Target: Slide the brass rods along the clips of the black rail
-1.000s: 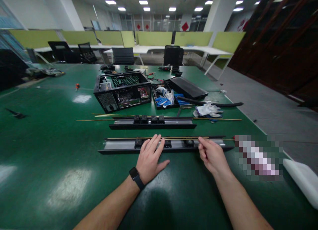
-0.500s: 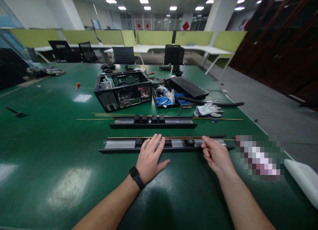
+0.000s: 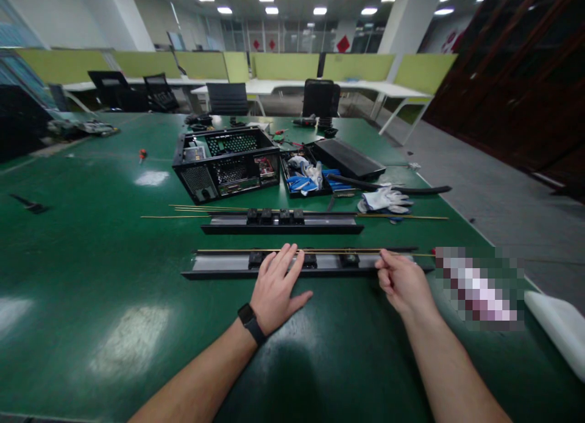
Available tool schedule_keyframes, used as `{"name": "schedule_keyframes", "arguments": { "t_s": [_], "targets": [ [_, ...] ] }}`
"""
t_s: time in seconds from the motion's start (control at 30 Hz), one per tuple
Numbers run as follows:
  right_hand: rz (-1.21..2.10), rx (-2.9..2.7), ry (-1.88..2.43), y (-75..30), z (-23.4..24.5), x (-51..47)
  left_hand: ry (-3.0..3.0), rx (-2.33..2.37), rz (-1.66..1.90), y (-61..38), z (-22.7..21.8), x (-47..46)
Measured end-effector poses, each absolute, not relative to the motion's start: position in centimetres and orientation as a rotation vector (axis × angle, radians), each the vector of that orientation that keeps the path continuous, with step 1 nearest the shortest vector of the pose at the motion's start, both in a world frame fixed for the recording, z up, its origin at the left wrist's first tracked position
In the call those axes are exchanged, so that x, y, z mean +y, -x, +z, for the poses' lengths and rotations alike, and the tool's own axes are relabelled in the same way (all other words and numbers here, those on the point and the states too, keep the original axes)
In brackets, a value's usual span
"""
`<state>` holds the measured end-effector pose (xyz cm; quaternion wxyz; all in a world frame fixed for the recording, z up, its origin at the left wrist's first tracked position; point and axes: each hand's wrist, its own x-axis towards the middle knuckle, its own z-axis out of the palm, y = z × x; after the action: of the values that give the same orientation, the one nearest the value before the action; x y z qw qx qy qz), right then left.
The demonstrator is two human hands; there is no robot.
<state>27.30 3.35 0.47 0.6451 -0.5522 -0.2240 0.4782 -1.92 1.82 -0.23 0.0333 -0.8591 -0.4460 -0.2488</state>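
Note:
My left hand [image 3: 278, 289], a dark watch [image 3: 250, 323] on its wrist, lies flat with fingers stretched over a long black-edged channel [image 3: 214, 264] with a silvery inside. Its fingertips rest across thin brass rods [image 3: 338, 251] that run along the channel's far side. Toward the channel's right end, my right hand [image 3: 406, 284] pinches a rod between thumb and forefinger, the other fingers curled in. Several small black blocks sit inside the channel, one block [image 3: 350, 260] between my hands. My left fingers partly cover the middle of the rods and some blocks.
Behind lies a second channel [image 3: 283, 230] with black blocks and brass rods. Farther back are a black computer case [image 3: 228, 167], a tray of gloves [image 3: 305, 176], a white glove [image 3: 386, 200] and a black panel [image 3: 350, 158]. A blurred-out item [image 3: 478, 286] lies at right.
My right hand has slid slightly to the right along the brass rods, still pinched. My left hand has stayed in place.

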Motion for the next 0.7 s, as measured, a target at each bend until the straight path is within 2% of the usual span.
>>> {"name": "schedule_keyframes", "arguments": {
  "t_s": [0.7],
  "targets": [
    [1.022,-0.433,1.272,-28.8,1.6,3.2,2.668,-1.373,-0.791,2.1,-0.5,1.8]
  ]
}}
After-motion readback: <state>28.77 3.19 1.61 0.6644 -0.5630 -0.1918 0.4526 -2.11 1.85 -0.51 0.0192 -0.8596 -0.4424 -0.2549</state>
